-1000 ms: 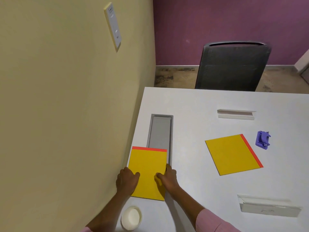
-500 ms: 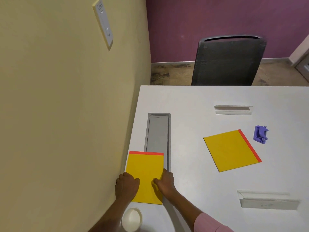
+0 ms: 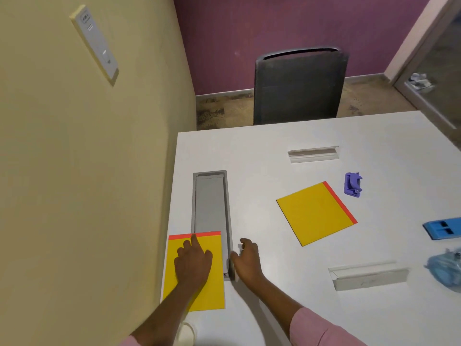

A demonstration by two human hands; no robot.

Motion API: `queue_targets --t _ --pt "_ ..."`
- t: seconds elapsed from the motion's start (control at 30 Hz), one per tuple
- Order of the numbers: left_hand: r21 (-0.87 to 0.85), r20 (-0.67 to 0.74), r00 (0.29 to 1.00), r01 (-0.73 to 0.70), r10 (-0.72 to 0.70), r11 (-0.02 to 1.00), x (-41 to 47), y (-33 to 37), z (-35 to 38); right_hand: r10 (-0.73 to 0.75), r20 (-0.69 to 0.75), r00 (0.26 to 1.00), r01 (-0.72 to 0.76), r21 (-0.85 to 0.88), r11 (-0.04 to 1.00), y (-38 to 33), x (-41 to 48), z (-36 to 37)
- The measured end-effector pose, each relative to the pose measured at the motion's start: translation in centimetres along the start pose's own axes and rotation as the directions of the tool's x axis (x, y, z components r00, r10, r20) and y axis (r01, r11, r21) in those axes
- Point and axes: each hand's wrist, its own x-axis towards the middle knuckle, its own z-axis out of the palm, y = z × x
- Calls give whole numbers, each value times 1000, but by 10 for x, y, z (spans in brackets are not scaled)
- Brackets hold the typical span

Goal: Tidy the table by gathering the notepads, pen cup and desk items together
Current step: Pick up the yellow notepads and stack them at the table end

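At the near edge of the white bench (image 3: pixel 287 308), a small white cup (image 3: pixel 186 333) is partly hidden beneath the left forearm. Just beyond it, a yellow notepad (image 3: pixel 214 290) with a red top strip is pinned flat against the bench's left edge by the left hand (image 3: pixel 193 262), palm down with fingers spread and nothing gripped; its far right corner overlaps a grey recessed cable tray (image 3: pixel 210 203). The right hand (image 3: pixel 245 258) is seen just beside the pad, loosely curled and empty, resting by the tray's near right corner.

A second yellow notepad (image 3: pixel 315 213) lies angled, well apart toward the right. It is judged light, thin and somewhat flexible, and likely to slide easily on the smooth surface; it would best be dragged to an edge or lifted by a corner, with the bound red strip offering the stiffest hold.

Toward the right edge, a blue holder (image 3: pixel 442 228) and a bluish bundle (image 3: pixel 445 269), too cut off to identify, are seen, with a purple punch-like item (image 3: pixel 352 184) farther off. Two slots are cut into the bench. A dark chair (image 3: pixel 299 86) stands beyond the far edge.
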Motion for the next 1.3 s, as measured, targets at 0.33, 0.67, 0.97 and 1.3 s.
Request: queue_targets --t 0.33,0.67,0.97,1.3 --pt "49 -25 948 -315 316 948 39 113 -9 113 -326 939 -26 259 966 8 30 -98" --pt "95 72 756 -654 650 750 73 222 6 262 -448 855 -141 286 948 33 58 -177" --pt "119 248 688 -721 682 683 95 287 36 527 -401 750 -295 510 808 59 78 -205" --pt "15 287 743 -635 605 773 87 302 63 582 -389 714 -218 666 713 73 93 -203"
